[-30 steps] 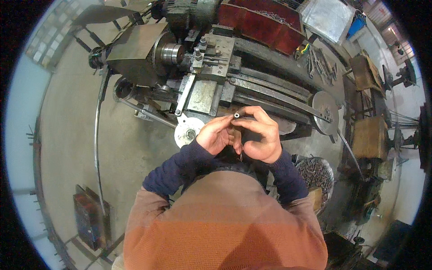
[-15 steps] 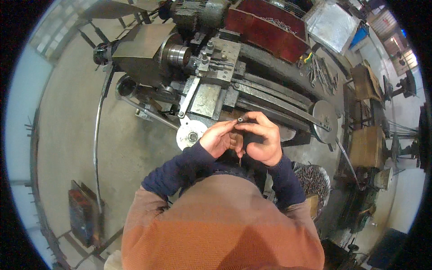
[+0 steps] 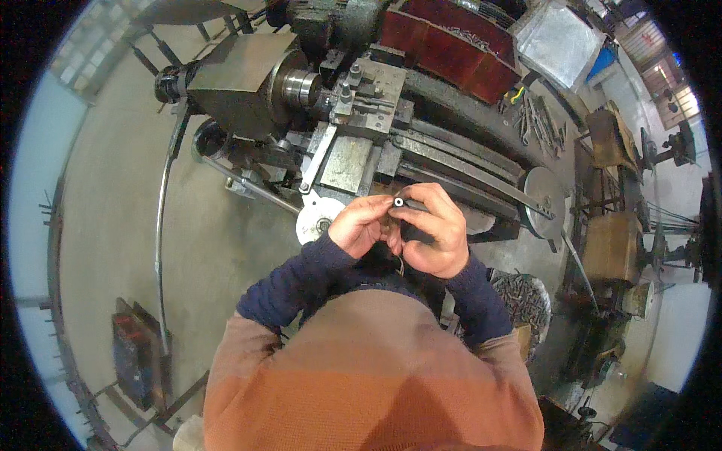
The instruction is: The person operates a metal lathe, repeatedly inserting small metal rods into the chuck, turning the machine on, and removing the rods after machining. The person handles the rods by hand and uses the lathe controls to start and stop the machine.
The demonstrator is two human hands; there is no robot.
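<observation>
A small round metal piece with a hole in its end (image 3: 398,202) is pinched between the fingertips of both hands, in front of my chest. Its bright ring-shaped end faces up, and the rest of it is hidden by the fingers. My left hand (image 3: 359,228) grips it from the left, its thumb and forefinger at the edge of the ring. From the right, my right hand (image 3: 440,233) closes on it with bent fingers. Just beyond both hands is a lathe with a tool post (image 3: 368,90), a chuck (image 3: 301,88) and a white round handwheel plate (image 3: 316,218).
A dark red bin (image 3: 451,52) of metal parts stands behind the lathe. Several wrenches (image 3: 538,120) lie at its right end. A tub of small metal pieces (image 3: 523,301) sits beside my right arm. A long bar (image 3: 159,225) stands on the left.
The small piece's end now shows as a bright ring, where it was darker before. Both hands have shifted slightly left and away from me, still together.
</observation>
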